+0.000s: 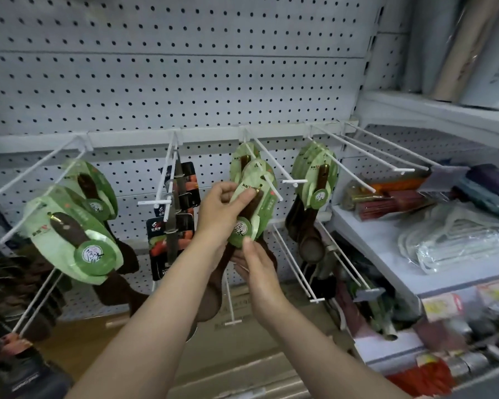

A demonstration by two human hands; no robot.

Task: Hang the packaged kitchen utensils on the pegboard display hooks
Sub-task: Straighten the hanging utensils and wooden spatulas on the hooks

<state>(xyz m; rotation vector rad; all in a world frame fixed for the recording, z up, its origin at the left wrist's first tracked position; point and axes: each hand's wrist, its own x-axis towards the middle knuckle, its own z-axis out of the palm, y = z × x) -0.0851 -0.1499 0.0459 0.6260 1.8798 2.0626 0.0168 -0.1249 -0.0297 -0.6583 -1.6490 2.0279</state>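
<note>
A wooden spoon on a green card [252, 203] hangs on a white hook [268, 184] at the middle of the grey pegboard [185, 82]. My left hand [219, 210] grips the card's upper part, thumb across its front. My right hand [254, 269] pinches the card's lower end and the spoon's handle from below. Another green-carded spoon [244, 156] hangs behind it on the same hook. More of these packs hang on the hook at the left [75, 226] and on the hook at the right [317, 174].
Black-carded knives [176, 208] hang on a hook between the left and middle packs. Two bare hooks [386, 156] stick out at the right. A shelf [386, 254] at the right holds incense packs and plastic-wrapped goods. Lower hooks carry more utensils.
</note>
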